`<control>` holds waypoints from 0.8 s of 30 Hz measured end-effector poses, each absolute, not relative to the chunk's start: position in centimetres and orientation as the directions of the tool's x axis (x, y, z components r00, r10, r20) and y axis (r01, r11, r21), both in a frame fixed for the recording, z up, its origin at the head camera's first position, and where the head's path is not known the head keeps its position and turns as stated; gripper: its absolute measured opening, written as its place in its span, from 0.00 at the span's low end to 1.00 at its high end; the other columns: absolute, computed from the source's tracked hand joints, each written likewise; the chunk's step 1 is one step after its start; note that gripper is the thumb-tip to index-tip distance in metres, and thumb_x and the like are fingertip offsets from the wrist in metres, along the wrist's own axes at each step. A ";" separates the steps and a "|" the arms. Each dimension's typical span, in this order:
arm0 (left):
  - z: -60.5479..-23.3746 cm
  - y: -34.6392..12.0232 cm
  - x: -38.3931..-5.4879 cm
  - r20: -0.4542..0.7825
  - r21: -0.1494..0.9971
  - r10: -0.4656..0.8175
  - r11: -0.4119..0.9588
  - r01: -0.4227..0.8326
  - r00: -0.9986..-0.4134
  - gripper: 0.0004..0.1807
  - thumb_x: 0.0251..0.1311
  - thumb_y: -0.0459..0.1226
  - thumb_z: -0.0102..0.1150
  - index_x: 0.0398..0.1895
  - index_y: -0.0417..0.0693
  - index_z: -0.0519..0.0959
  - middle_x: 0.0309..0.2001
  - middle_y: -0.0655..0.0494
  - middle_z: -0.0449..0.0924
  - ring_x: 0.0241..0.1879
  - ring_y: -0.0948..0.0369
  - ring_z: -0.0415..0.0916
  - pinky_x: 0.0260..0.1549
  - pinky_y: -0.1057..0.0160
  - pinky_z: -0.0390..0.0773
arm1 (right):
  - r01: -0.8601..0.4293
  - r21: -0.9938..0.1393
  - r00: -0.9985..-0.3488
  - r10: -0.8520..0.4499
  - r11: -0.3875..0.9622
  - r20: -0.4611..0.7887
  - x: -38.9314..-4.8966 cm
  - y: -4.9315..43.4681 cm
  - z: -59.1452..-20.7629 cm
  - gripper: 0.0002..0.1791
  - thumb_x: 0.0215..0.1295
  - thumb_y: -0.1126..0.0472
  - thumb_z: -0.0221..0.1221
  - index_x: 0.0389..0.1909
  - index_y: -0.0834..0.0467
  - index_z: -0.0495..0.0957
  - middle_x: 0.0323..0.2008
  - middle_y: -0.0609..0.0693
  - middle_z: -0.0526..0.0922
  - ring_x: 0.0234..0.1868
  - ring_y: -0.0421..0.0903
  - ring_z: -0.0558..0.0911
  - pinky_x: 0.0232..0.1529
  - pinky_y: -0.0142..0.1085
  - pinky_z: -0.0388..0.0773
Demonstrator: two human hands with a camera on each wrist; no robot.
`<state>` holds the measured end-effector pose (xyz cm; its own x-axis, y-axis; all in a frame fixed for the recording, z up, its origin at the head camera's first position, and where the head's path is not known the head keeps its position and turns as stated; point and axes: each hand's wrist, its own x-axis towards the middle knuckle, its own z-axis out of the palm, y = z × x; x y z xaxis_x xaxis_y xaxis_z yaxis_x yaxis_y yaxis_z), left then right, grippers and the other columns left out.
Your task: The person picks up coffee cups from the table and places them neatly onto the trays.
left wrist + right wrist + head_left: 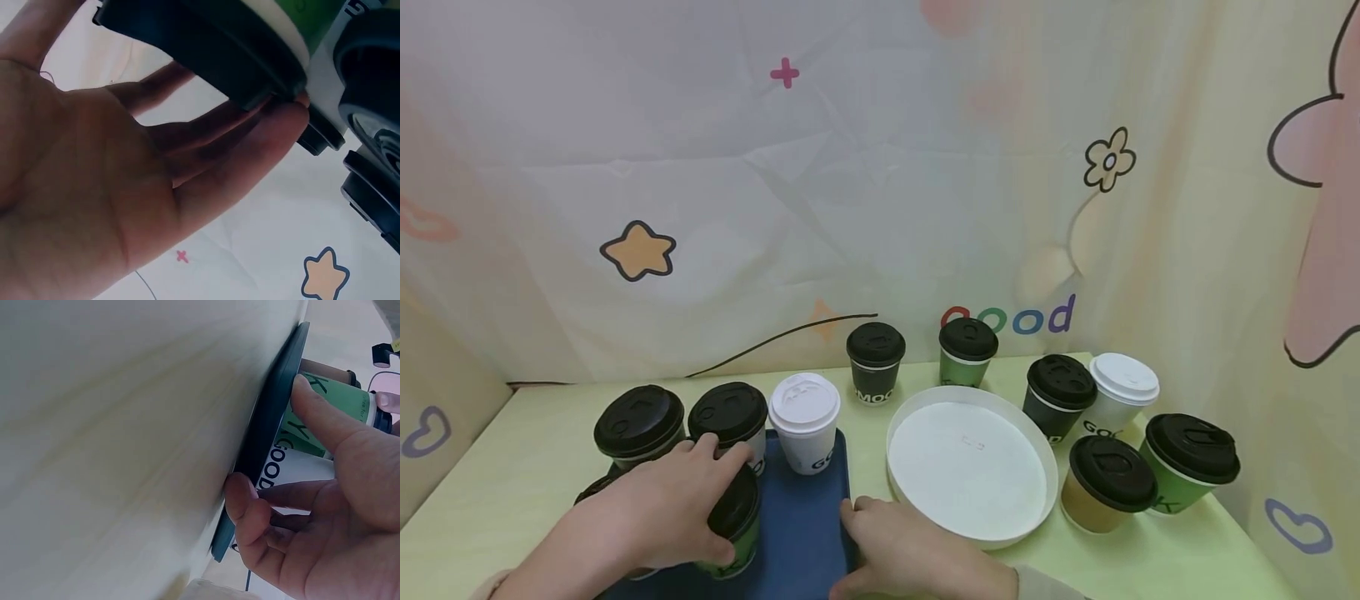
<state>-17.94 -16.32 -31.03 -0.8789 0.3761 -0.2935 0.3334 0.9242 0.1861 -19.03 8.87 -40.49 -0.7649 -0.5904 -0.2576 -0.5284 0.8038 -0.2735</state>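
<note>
My left hand [662,500] reaches over a green paper cup [743,552] with a black lid, its fingers and thumb round the lid. That cup stands on the blue tray [797,521]. In the left wrist view the fingers lie against the black lid [206,47]. Low in the head view, my right hand [917,546] holds the tray's right edge; the right wrist view shows its thumb and fingertips at the tray's rim [265,425]. Also on the tray are a white-lidded cup [805,421], two black-lidded cups behind my left hand, and another partly hidden by that hand.
A round white shallow dish [970,467] lies right of the tray. Behind it stand a black cup [876,362] and a green cup [967,354]. Several more lidded cups, including a brown one [1105,483], cluster at the right. A printed curtain [880,208] hangs behind the table.
</note>
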 end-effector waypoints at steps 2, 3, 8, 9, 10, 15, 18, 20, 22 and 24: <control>-31.2 -16.3 -17.8 -0.264 0.173 0.379 0.923 0.343 -0.887 0.52 0.42 0.49 0.84 0.71 0.44 0.68 0.64 0.31 0.65 0.58 0.36 0.69 0.41 0.36 0.79 | -0.525 -0.279 -0.765 -0.590 0.804 -0.260 -19.0 8.9 -40.4 0.50 0.53 0.31 0.72 0.68 0.60 0.74 0.53 0.48 0.81 0.49 0.39 0.81 0.52 0.36 0.79; -31.3 -16.3 -17.8 -0.243 0.165 0.383 0.922 0.351 -0.891 0.51 0.42 0.48 0.84 0.70 0.44 0.68 0.63 0.32 0.65 0.57 0.37 0.69 0.39 0.39 0.80 | -0.531 -0.273 -0.765 -0.592 0.802 -0.253 -19.0 8.9 -40.4 0.50 0.53 0.31 0.72 0.68 0.60 0.74 0.53 0.48 0.82 0.49 0.40 0.81 0.52 0.36 0.80; -31.4 -16.3 -17.6 -0.168 0.139 0.406 0.912 0.386 -0.898 0.45 0.44 0.45 0.83 0.65 0.43 0.71 0.55 0.39 0.66 0.52 0.43 0.68 0.34 0.48 0.80 | -0.570 -0.229 -0.763 -0.612 0.789 -0.209 -18.7 8.9 -40.5 0.50 0.51 0.31 0.73 0.67 0.61 0.75 0.51 0.49 0.82 0.48 0.41 0.82 0.49 0.36 0.80; -31.4 -16.3 -17.7 -0.163 0.138 0.405 0.912 0.386 -0.900 0.44 0.44 0.45 0.83 0.65 0.43 0.71 0.55 0.40 0.66 0.51 0.44 0.68 0.33 0.49 0.80 | -0.573 -0.225 -0.763 -0.613 0.788 -0.205 -18.6 9.0 -40.5 0.50 0.51 0.31 0.73 0.66 0.61 0.75 0.51 0.49 0.82 0.48 0.41 0.82 0.49 0.36 0.80; -31.4 -16.4 -17.6 -0.159 0.136 0.404 0.913 0.386 -0.901 0.44 0.44 0.45 0.84 0.65 0.43 0.71 0.55 0.40 0.66 0.51 0.44 0.68 0.32 0.49 0.80 | -0.569 -0.229 -0.763 -0.611 0.790 -0.210 -18.7 8.9 -40.5 0.50 0.52 0.31 0.73 0.66 0.61 0.75 0.51 0.49 0.82 0.49 0.40 0.82 0.49 0.36 0.80; -31.4 -16.6 -17.5 -0.142 0.113 0.407 0.912 0.393 -0.902 0.45 0.45 0.45 0.83 0.66 0.45 0.71 0.54 0.43 0.67 0.48 0.48 0.68 0.32 0.51 0.79 | -0.558 -0.250 -0.764 -0.607 0.791 -0.217 -18.7 8.9 -40.3 0.49 0.51 0.31 0.73 0.65 0.61 0.76 0.49 0.48 0.82 0.46 0.39 0.81 0.49 0.35 0.80; -31.5 -16.9 -17.2 -0.110 0.088 0.415 0.909 0.407 -0.903 0.47 0.44 0.49 0.83 0.68 0.46 0.71 0.54 0.44 0.68 0.47 0.49 0.69 0.37 0.48 0.78 | -0.576 -0.233 -0.762 -0.618 0.784 -0.195 -18.6 8.9 -40.4 0.49 0.50 0.31 0.74 0.64 0.61 0.77 0.47 0.47 0.82 0.45 0.39 0.81 0.47 0.35 0.80; -31.5 -17.2 -17.0 -0.065 0.086 0.422 0.905 0.416 -0.904 0.50 0.44 0.55 0.82 0.70 0.47 0.71 0.55 0.44 0.69 0.47 0.50 0.69 0.39 0.45 0.78 | -0.588 -0.220 -0.759 -0.625 0.778 -0.182 -18.6 9.0 -40.5 0.49 0.49 0.31 0.74 0.64 0.62 0.77 0.47 0.47 0.82 0.46 0.40 0.81 0.47 0.35 0.81; -31.5 -17.6 -16.8 -0.007 0.099 0.422 0.902 0.420 -0.906 0.53 0.44 0.62 0.79 0.71 0.48 0.71 0.57 0.44 0.69 0.49 0.50 0.71 0.42 0.42 0.77 | -0.591 -0.216 -0.759 -0.627 0.777 -0.178 -18.5 8.9 -40.5 0.50 0.49 0.31 0.74 0.64 0.62 0.77 0.48 0.47 0.83 0.47 0.40 0.82 0.47 0.35 0.80; -31.4 -18.0 -16.6 0.049 0.136 0.411 0.900 0.414 -0.910 0.56 0.44 0.70 0.73 0.72 0.48 0.70 0.58 0.44 0.70 0.51 0.48 0.72 0.45 0.40 0.77 | -0.593 -0.220 -0.757 -0.629 0.775 -0.175 -18.5 8.9 -40.4 0.50 0.49 0.31 0.75 0.64 0.62 0.77 0.48 0.47 0.83 0.47 0.40 0.82 0.47 0.35 0.81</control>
<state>-16.56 -17.97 -31.41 -0.9104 0.4109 0.0489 0.4137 0.9002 0.1360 -18.53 8.94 -40.43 -0.7572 -0.6294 -0.1748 -0.5931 0.7745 -0.2198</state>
